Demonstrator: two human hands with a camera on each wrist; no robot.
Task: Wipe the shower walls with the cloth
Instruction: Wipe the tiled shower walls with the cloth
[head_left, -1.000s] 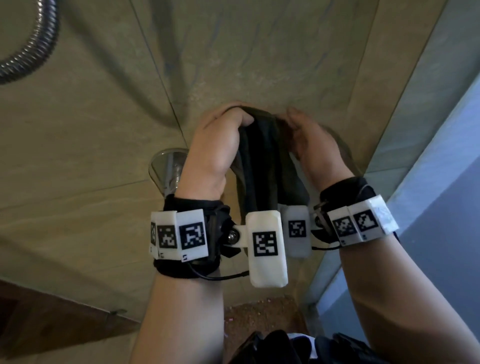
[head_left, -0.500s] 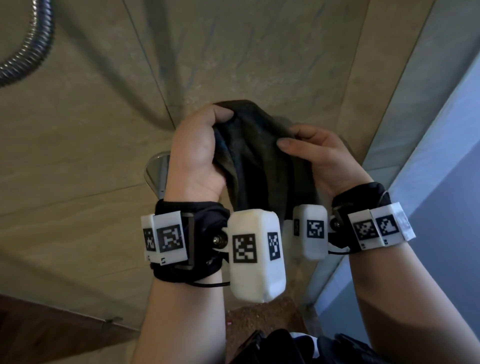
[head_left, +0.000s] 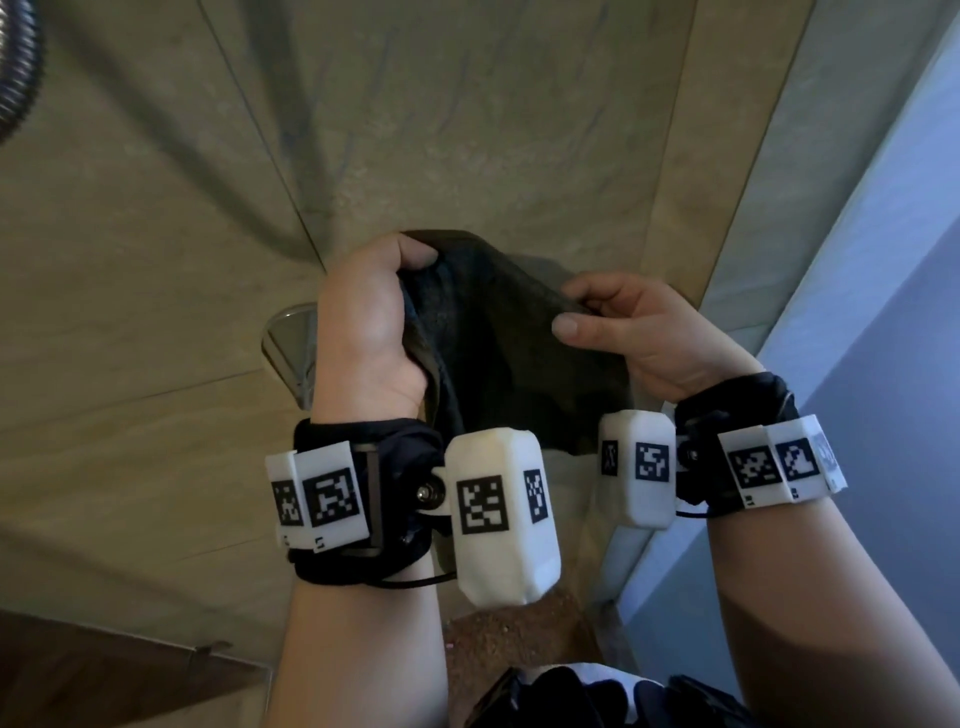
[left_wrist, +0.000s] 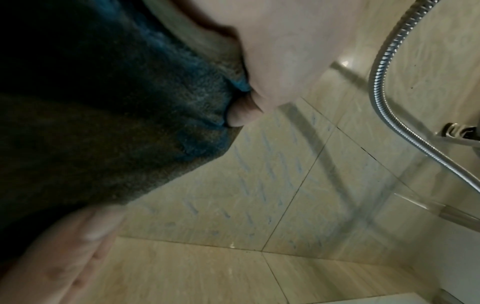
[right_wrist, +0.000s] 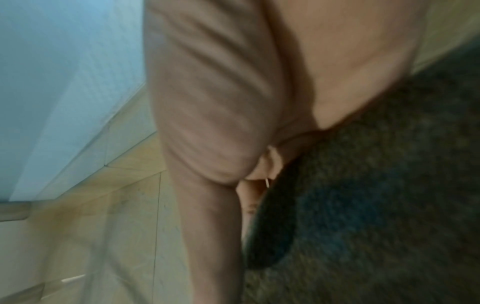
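The beige tiled shower wall (head_left: 467, 130) is filling most of the head view, its grout lines running diagonally, and a pale blue-grey panel (head_left: 883, 260) is bordering it at the right. A ribbed metal shower hose (left_wrist: 384, 86) is curving down across the tiles in the left wrist view and is showing again at the upper left edge of the head view. A shiny chrome fitting (head_left: 291, 348) is sitting on the wall just behind the left wrist.

The dark cloth (head_left: 509, 364) is hanging in front of the wall, stretched between both hands and drooping down between the wrists; whether it is touching the tiles cannot be told. The left hand (head_left: 363, 332) is gripping its left edge, fingers curled over the top of the fabric, which is bunching in the palm. The right hand (head_left: 639, 332) is pinching the right edge, the thumb lying across the front of the cloth and the fingers curled behind it. Each wrist is wearing a black strap with white marker blocks (head_left: 504, 514).
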